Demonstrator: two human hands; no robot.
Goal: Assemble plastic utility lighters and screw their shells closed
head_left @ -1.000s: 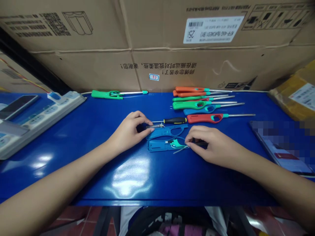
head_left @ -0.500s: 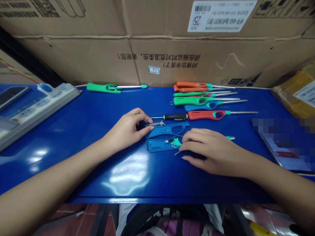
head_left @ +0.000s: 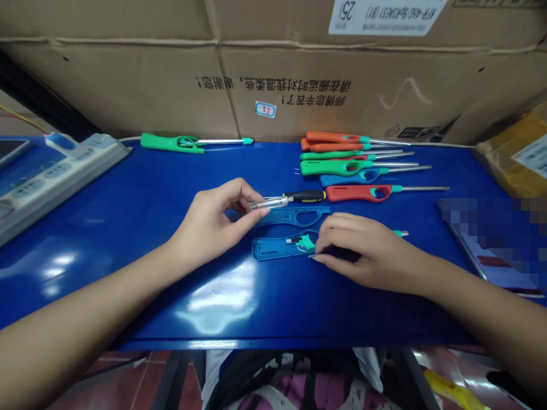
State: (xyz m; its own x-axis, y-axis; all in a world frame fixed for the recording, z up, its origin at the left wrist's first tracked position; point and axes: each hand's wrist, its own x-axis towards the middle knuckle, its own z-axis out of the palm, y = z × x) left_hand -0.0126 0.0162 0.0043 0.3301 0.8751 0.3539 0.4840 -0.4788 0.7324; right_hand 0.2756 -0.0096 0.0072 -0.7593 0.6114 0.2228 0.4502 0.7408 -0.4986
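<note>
My left hand [head_left: 213, 219] is closed, pinching a clear gas-lighter fuel tank [head_left: 273, 203] between thumb and fingers. Just below that tank lies one blue lighter shell half [head_left: 280, 216], its inside facing up. Nearer to me is the other blue shell half [head_left: 269, 249], with a green trigger [head_left: 306, 244], a small black part and a thin white wire in it. My right hand [head_left: 363, 247] covers its front end, thumb and fingertips pinched on a thin grey piece [head_left: 313, 256] at the shell's near edge. The lighter's metal tip shows beyond my knuckles.
A black-and-yellow screwdriver [head_left: 307, 196] lies behind the shells. Several assembled lighters [head_left: 354, 193] are at the back right, and an opened green lighter [head_left: 166, 142] is at the back left. A power strip [head_left: 64, 171] sits left, a phone [head_left: 478, 250] right, and a cardboard box [head_left: 149, 91] behind.
My left hand has lifted the fuel tank off the upper shell half. My right hand has drawn the thin grey piece in closer to the lower shell; the view has tilted down slightly.
</note>
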